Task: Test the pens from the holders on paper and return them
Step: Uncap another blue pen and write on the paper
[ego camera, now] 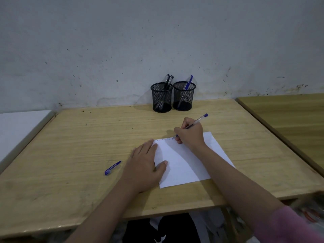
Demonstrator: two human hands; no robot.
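Observation:
A white sheet of paper (185,160) lies on the wooden table (87,146), with a short line of blue writing along its top edge. My right hand (190,134) grips a clear blue pen (198,121), its tip on the paper's top edge. My left hand (145,163) lies flat, fingers spread, pressing the paper's left edge. A blue pen cap (112,167) rests on the table left of that hand. Two black mesh holders stand at the back: the left holder (161,98) has black pens (168,81), the right holder (184,96) one blue pen (189,82).
A stained grey wall rises right behind the holders. A white surface (19,127) adjoins the table on the left and a second wooden table (289,116) on the right. The table's front edge is close to my body.

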